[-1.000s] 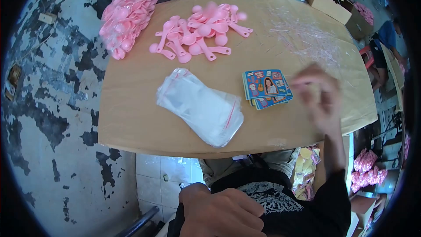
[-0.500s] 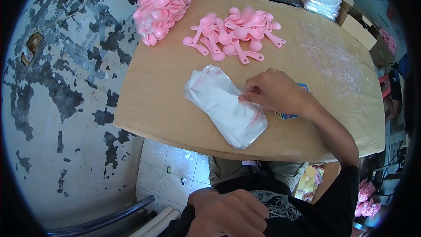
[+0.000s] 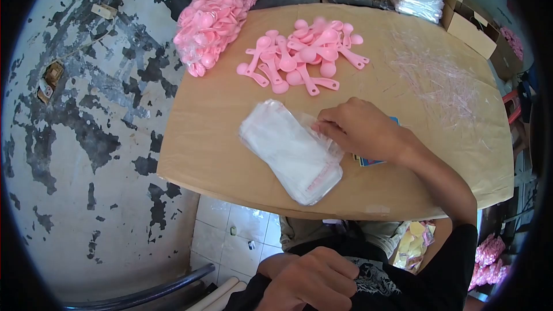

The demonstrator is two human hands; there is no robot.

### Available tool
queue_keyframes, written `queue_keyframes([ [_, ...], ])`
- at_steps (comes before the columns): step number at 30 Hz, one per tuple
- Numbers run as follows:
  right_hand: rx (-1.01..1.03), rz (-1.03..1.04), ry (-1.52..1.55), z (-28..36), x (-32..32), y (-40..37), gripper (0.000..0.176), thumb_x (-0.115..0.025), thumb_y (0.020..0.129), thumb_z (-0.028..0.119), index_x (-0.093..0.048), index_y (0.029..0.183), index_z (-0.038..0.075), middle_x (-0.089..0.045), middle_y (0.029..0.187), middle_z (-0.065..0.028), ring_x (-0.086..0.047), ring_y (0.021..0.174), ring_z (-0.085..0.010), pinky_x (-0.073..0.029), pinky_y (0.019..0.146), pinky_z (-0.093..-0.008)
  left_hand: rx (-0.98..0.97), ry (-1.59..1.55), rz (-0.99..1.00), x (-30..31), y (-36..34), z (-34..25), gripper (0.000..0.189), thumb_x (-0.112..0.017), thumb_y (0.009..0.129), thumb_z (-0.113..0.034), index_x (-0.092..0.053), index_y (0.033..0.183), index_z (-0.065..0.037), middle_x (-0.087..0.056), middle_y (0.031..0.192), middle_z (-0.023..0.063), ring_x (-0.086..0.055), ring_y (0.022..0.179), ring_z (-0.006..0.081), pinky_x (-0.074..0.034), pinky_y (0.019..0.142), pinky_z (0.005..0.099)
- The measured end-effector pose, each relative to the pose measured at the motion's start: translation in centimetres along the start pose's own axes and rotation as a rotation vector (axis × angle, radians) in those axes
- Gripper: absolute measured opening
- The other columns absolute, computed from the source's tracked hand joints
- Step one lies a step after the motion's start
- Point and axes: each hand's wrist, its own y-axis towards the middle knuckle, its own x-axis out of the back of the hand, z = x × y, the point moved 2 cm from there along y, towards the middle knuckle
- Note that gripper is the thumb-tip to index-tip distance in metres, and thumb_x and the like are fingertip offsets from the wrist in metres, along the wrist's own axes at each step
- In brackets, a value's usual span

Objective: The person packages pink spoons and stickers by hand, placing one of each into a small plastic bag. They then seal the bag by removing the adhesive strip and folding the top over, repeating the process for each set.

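Stack of clear plastic bags (image 3: pixel 286 151), flat on the cardboard tabletop (image 3: pixel 219 109), near its front edge. Lying diagonally, upper left to lower right. Thin red seal strip across the lower-right end. Edges slightly fanned, not squared up.

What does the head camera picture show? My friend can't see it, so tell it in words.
A person's right hand touches the top of a stack of clear plastic bags on a tan table. Loose pink spoons lie farther back. The left hand rests in the lap.
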Motion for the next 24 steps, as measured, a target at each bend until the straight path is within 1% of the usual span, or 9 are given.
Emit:
queue_keyframes([
  [1, -0.004, 0.013, -0.036, -0.2, -0.1, -0.3, 0.021, -0.060, 0.091, 0.019, -0.067, 0.088, 0.000, -0.067, 0.075, -0.0140, -0.063, 0.066, -0.0325, -0.051, 0.068, -0.0408, -0.007, -0.002, 0.005, -0.3, -0.4, 0.2, 0.040, -0.042, 0.097, -0.057, -0.053, 0.130, -0.038, -0.032, 0.047, -0.0017, -0.025, 0.034, 0.0102, -0.016, 0.038, 0.0280],
  [4, 0.278, -0.301, -0.031, -0.9, -1.0, -0.3, 0.021, -0.060, 0.091, 0.018, -0.069, 0.091, -0.002, -0.066, 0.075, -0.0166, -0.064, 0.067, -0.0327, -0.051, 0.068, -0.0410, -0.008, -0.004, 0.007, -0.7, -1.9, 0.3, 0.043, -0.044, 0.096, -0.057, -0.051, 0.134, -0.037, -0.032, 0.046, -0.0020, -0.025, 0.034, 0.0102, -0.015, 0.038, 0.0281],
  [6, 0.183, -0.197, 0.061, -0.7, -0.3, -0.3, 0.022, -0.059, 0.090, 0.018, -0.069, 0.093, -0.001, -0.067, 0.084, -0.0174, -0.064, 0.077, -0.0337, -0.050, 0.074, -0.0424, -0.020, 0.001, -0.058, -1.2, -2.0, 0.4, 0.046, -0.046, 0.095, -0.057, -0.050, 0.137, -0.036, -0.032, 0.047, -0.0021, -0.026, 0.034, 0.0103, -0.016, 0.038, 0.0282],
  [8, 0.081, -0.120, 0.132, 0.0, 0.7, -0.5, 0.022, -0.058, 0.090, 0.016, -0.070, 0.095, -0.002, -0.068, 0.089, -0.0177, -0.065, 0.082, -0.0338, -0.050, 0.076, -0.0424, 0.003, -0.014, -0.067, -1.1, -1.7, 0.4, 0.053, -0.048, 0.094, -0.059, -0.050, 0.138, -0.030, -0.033, 0.047, -0.0017, -0.028, 0.034, 0.0107, -0.016, 0.037, 0.0285],
  [10, -0.021, -0.068, 0.188, 0.5, 1.2, -0.5, 0.020, -0.058, 0.090, 0.014, -0.070, 0.095, -0.002, -0.068, 0.091, -0.0174, -0.065, 0.083, -0.0329, -0.050, 0.076, -0.0411, 0.059, -0.090, -0.023, -0.7, -1.6, 0.3, 0.065, -0.051, 0.091, -0.062, -0.050, 0.138, -0.017, -0.036, 0.048, -0.0004, -0.032, 0.034, 0.0117, -0.018, 0.037, 0.0291],
  [13, -0.003, -0.094, 0.324, 0.2, 1.1, -0.4, 0.019, -0.058, 0.090, 0.011, -0.069, 0.097, -0.002, -0.069, 0.087, -0.0177, -0.066, 0.078, -0.0297, -0.051, 0.073, -0.0383, 0.108, -0.357, -0.077, -1.6, -2.1, 1.2, 0.084, -0.055, 0.086, -0.066, -0.051, 0.130, 0.005, -0.047, 0.051, 0.0043, -0.038, 0.035, 0.0144, -0.024, 0.037, 0.0296],
  [16, 0.044, -0.084, 0.342, -0.3, 0.2, -0.3, 0.019, -0.060, 0.092, 0.011, -0.068, 0.103, -0.003, -0.070, 0.081, -0.0126, -0.060, 0.064, -0.0131, -0.050, 0.065, -0.0297, 0.182, -0.654, -0.082, -2.7, -2.5, 1.6, 0.099, -0.058, 0.080, -0.071, -0.053, 0.119, 0.020, -0.062, 0.063, 0.0141, -0.049, 0.038, 0.0183, -0.036, 0.039, 0.0293],
  [19, -0.060, 0.034, 0.371, 0.4, 0.2, -0.3, 0.019, -0.059, 0.093, 0.010, -0.068, 0.103, -0.003, -0.070, 0.082, -0.0124, -0.061, 0.065, -0.0144, -0.050, 0.066, -0.0294, 0.106, -0.786, -0.024, -3.3, -3.4, 2.9, 0.102, -0.059, 0.079, -0.071, -0.053, 0.118, 0.024, -0.067, 0.069, 0.0190, -0.055, 0.041, 0.0180, -0.043, 0.042, 0.0283],
  [24, -0.022, 0.019, 0.418, 0.8, 0.6, -0.6, 0.018, -0.058, 0.093, 0.008, -0.064, 0.108, -0.001, -0.071, 0.083, -0.0132, -0.062, 0.068, -0.0141, -0.050, 0.068, -0.0293, 0.257, -0.870, -0.027, -2.9, -2.8, 2.1, 0.098, -0.063, 0.077, -0.068, -0.055, 0.115, 0.022, -0.064, 0.063, 0.0160, -0.054, 0.040, 0.0164, -0.043, 0.042, 0.0276],
])
